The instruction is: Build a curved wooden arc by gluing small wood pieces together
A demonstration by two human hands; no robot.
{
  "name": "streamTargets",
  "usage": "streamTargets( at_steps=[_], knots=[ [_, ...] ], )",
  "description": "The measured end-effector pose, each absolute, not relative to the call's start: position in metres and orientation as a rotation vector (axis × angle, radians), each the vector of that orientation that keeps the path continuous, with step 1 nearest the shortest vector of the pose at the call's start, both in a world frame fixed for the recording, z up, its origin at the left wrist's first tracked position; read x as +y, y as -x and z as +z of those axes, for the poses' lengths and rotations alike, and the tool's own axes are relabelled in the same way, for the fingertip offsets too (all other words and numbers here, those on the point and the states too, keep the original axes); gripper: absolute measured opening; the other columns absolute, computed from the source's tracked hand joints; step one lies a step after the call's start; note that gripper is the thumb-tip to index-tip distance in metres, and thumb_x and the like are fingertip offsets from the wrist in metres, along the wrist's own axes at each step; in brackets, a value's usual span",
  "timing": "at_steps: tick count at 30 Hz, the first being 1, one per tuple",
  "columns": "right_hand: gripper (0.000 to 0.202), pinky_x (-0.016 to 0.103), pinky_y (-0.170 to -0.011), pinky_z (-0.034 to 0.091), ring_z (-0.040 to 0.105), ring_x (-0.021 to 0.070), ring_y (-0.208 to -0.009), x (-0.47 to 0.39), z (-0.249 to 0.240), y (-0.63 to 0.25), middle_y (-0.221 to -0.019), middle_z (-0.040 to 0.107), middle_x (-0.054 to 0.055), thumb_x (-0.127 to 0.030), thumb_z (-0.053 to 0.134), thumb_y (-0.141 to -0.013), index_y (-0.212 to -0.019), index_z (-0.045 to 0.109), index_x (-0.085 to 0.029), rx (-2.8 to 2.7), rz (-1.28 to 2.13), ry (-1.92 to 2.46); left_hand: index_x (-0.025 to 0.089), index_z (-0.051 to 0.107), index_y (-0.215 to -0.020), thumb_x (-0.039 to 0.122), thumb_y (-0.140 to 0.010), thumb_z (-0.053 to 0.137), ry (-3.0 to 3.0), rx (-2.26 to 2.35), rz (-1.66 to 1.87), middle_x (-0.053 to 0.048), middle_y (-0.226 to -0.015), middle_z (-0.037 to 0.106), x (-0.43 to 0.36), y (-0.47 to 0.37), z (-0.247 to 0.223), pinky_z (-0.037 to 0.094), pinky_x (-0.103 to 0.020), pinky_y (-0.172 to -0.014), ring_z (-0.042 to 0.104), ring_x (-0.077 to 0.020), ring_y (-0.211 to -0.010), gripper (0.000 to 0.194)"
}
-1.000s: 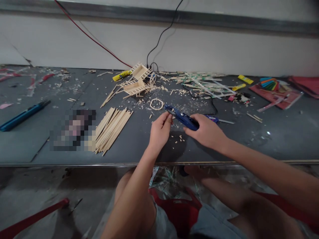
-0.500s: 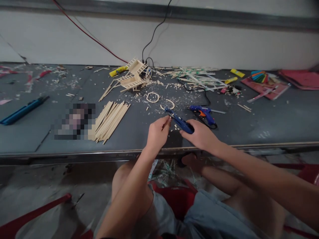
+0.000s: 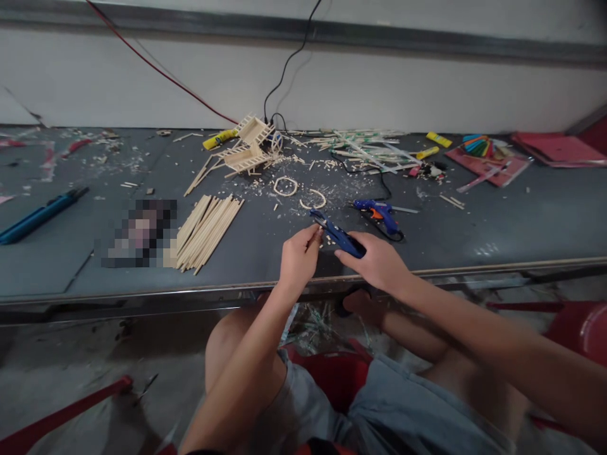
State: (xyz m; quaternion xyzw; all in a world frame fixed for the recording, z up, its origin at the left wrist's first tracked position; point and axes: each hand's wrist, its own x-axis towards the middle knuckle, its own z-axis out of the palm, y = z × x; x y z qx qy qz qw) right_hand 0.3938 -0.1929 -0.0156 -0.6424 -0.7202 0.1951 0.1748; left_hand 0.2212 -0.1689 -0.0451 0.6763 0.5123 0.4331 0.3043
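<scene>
My right hand (image 3: 377, 258) is wrapped round the handles of a blue hand cutter (image 3: 340, 237), its jaws pointing away to the left. Close to those jaws, my left hand (image 3: 300, 254) is closed in a pinch; a tiny pale bit shows at the fingertips, too small to make out. Just beyond the cutter lies a partial ring of short stick pieces (image 3: 313, 201), with a closed ring (image 3: 285, 186) to its left. A bundle of thin wooden sticks (image 3: 211, 234) lies left of my left hand. The blue glue gun (image 3: 379, 213) rests on its side beyond my right hand.
Small stick models (image 3: 246, 155) stand at the back beside a yellow tube (image 3: 219, 139). Loose sticks and plastic strips (image 3: 365, 148) are heaped behind the rings. A teal case (image 3: 42, 215) and a blurred-out item (image 3: 140, 234) lie left. Red folders (image 3: 557, 149) sit far right.
The view has shifted slightly, so the table things appear a little further left. Both hands keep the same grip, with the cutter still at my left fingertips.
</scene>
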Motion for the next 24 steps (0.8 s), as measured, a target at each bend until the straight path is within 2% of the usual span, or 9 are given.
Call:
streamTargets(
  at_steps=[4, 7, 13, 16, 19, 24],
  knots=[
    [0.048, 0.037, -0.085, 0.048, 0.065, 0.0285, -0.103, -0.195, -0.016, -0.397, -0.112, 0.07, 0.006, -0.054, 0.053, -0.084, -0.118, 0.062, -0.022, -1.987, 0.542, 1.816, 0.018, 0.064, -0.082, 0.03, -0.093, 0.044, -1.774, 1.354, 1.161, -0.001, -0.07, 0.062, -0.17, -0.222, -0.042, 0.038, -0.021, -0.062, 0.056, -0.0129, -0.066, 0.026],
    [0.054, 0.039, -0.092, 0.046, 0.062, 0.029, -0.112, -0.195, -0.018, -0.4, -0.122, 0.067, 0.009, -0.056, 0.049, -0.085, -0.123, 0.061, -0.02, -2.014, 0.556, 1.783, 0.018, 0.065, -0.082, 0.03, -0.093, 0.045, -1.762, 1.366, 1.158, -0.001, -0.071, 0.064, -0.172, -0.223, -0.04, 0.038, -0.022, -0.063, 0.057, -0.0137, -0.068, 0.026],
    [0.055, 0.037, -0.096, 0.044, 0.06, 0.0268, -0.115, -0.194, -0.019, -0.404, -0.124, 0.066, 0.007, -0.059, 0.048, -0.085, -0.122, 0.062, -0.022, -1.988, 0.598, 1.752, 0.019, 0.067, -0.082, 0.033, -0.092, 0.047, -1.73, 1.393, 1.188, -0.001, -0.07, 0.065, -0.175, -0.226, -0.04, 0.038, -0.022, -0.062, 0.056, -0.0136, -0.065, 0.027],
    [0.051, 0.035, -0.087, 0.046, 0.064, 0.0259, -0.104, -0.19, -0.018, -0.405, -0.114, 0.07, 0.006, -0.062, 0.048, -0.084, -0.112, 0.067, -0.024, -1.989, 0.62, 1.782, 0.019, 0.068, -0.083, 0.035, -0.092, 0.047, -1.726, 1.411, 1.196, 0.0, -0.069, 0.064, -0.177, -0.227, -0.04, 0.038, -0.022, -0.061, 0.054, -0.0132, -0.063, 0.028],
    [0.052, 0.032, -0.073, 0.045, 0.066, 0.0245, -0.087, -0.184, -0.018, -0.407, -0.094, 0.073, 0.006, -0.065, 0.044, -0.083, -0.094, 0.07, -0.022, -2.059, 0.641, 1.832, 0.019, 0.069, -0.087, 0.034, -0.092, 0.046, -1.717, 1.431, 1.162, -0.001, -0.072, 0.067, -0.177, -0.226, -0.041, 0.038, -0.022, -0.061, 0.056, -0.0139, -0.064, 0.028],
    [0.059, 0.03, -0.058, 0.036, 0.061, 0.0215, -0.067, -0.18, -0.017, -0.41, -0.068, 0.067, 0.005, -0.072, 0.037, -0.082, -0.068, 0.063, -0.022, -2.153, 0.715, 1.932, 0.02, 0.069, -0.089, 0.031, -0.092, 0.046, -1.747, 1.488, 0.974, -0.003, -0.074, 0.069, -0.174, -0.222, -0.044, 0.036, -0.024, -0.061, 0.06, -0.0169, -0.067, 0.025]
  ],
)
